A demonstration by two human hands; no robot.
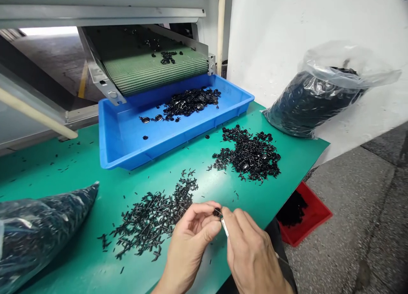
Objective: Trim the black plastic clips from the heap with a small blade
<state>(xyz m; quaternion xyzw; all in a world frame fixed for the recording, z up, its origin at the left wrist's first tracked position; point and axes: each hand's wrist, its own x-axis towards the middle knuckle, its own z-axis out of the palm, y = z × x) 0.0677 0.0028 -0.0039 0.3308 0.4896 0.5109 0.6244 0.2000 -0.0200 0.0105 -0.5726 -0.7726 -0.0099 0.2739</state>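
Observation:
My left hand pinches a small round black plastic part between thumb and fingertips, above the green tabletop near its front edge. Closed around a slim tool with a white section, my right hand meets the part from the right. The tool's tip is at the part and too small to make out; its kind does not show. Left of my hands lies a loose pile of black branched plastic pieces. Beyond them, farther right, is a denser heap of small black parts.
A blue tray with black parts in it stands under the end of a green conveyor belt. Filled clear plastic bags stand at the right and left. A red bin sits on the floor beyond the table's right edge.

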